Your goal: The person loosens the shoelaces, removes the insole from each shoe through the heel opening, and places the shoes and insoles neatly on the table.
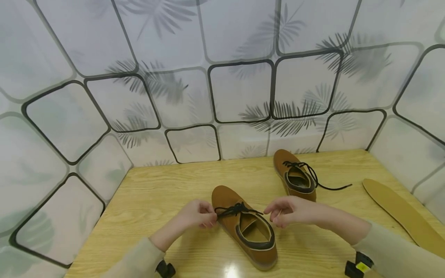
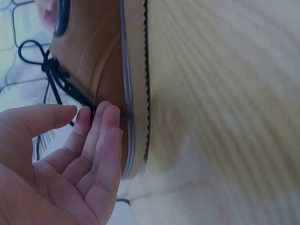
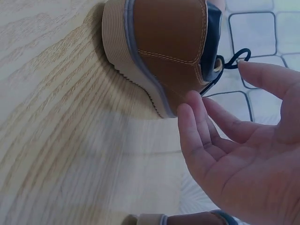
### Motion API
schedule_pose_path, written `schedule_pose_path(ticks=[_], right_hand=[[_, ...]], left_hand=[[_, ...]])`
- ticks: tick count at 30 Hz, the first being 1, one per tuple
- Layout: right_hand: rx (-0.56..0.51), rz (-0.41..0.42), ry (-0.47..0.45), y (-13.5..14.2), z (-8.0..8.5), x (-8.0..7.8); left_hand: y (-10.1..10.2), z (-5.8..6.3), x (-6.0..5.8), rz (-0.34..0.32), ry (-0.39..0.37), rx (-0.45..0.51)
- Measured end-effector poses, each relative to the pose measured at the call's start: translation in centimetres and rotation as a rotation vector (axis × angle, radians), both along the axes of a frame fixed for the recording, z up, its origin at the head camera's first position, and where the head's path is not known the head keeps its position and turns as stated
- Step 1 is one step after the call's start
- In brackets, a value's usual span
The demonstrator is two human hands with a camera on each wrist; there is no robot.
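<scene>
A brown leather shoe (image 1: 223,197) with a dark collar stands on the wooden table, toe pointing away. Its black lace (image 1: 238,208) is tied in a bow across the front. On the shoe's left side is my left hand (image 1: 197,213), fingers loosely bent, with the fingertips (image 2: 110,112) against the upper where a lace strand runs behind them. To the right of the shoe is my right hand (image 1: 295,211). Its fingers are spread from the thumb, and the thumb tip overlaps a lace loop (image 3: 244,52) in the right wrist view.
A second brown shoe (image 1: 284,157) stands farther back on the right, its lace loose and trailing on the wooden table (image 1: 167,185). A tan insole (image 1: 399,204) lies near the right edge. Patterned walls (image 1: 240,92) enclose the back and sides.
</scene>
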State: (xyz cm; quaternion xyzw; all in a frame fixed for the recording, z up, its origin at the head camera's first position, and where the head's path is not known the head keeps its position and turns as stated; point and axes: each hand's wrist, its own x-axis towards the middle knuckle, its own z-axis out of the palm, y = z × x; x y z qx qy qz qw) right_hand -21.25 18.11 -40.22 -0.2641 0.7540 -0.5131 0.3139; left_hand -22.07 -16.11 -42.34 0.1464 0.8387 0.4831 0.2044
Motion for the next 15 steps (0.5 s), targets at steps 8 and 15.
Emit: schedule_pose_path(ticks=[8, 15], right_hand=[[0.029, 0.044, 0.128, 0.1, 1.0, 1.4], [0.067, 0.037, 0.217, -0.1, 0.8, 2.3]], left_hand=[[-0.8, 0.6, -1.7, 0.066, 0.01, -0.057], [-0.9, 0.8, -2.9, 0.164, 0.013, -0.097]])
